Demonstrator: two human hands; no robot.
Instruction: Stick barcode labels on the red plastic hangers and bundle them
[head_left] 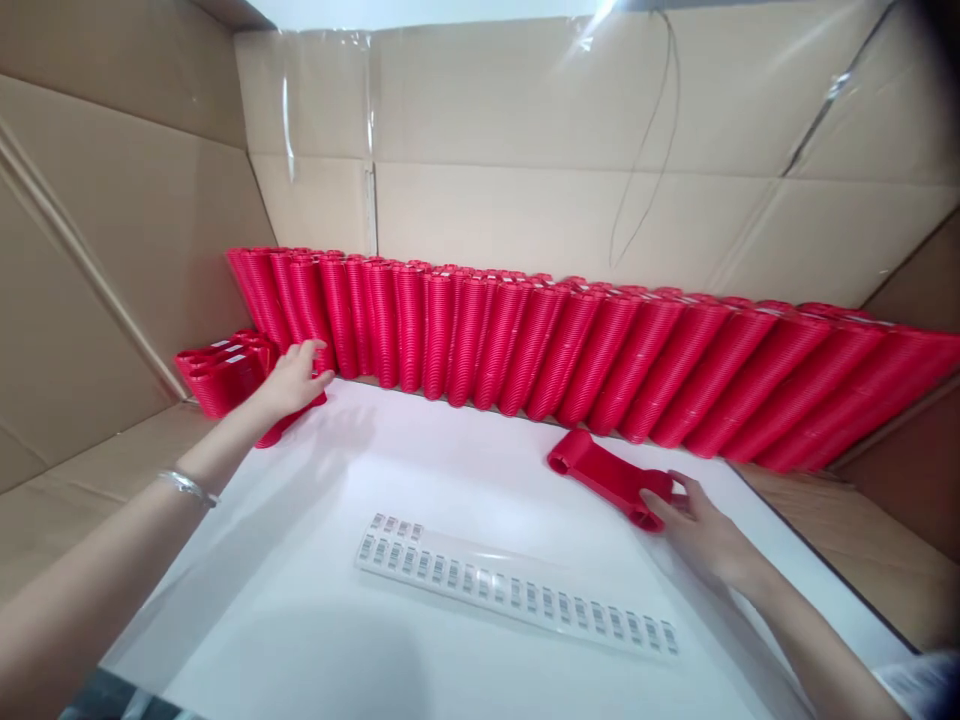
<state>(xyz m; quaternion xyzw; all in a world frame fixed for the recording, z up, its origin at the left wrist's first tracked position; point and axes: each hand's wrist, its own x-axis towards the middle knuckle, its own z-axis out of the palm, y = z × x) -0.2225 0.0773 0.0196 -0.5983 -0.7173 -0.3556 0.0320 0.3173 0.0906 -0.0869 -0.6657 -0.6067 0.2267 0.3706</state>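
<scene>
My left hand (294, 378) reaches to the far left and rests, fingers curled, on a red plastic piece (279, 427) lying beside a small stack of labelled red pieces (222, 372). My right hand (694, 522) grips the near end of another flat red plastic piece (604, 474) lying on the white table (420, 460). A long strip of barcode stickers (517, 587) lies in front of me between both arms.
A long row of stacked red plastic pieces (570, 350) leans along the back of the table. Cardboard walls (525, 140) enclose the back and both sides. A silver bracelet (187, 487) sits on my left wrist.
</scene>
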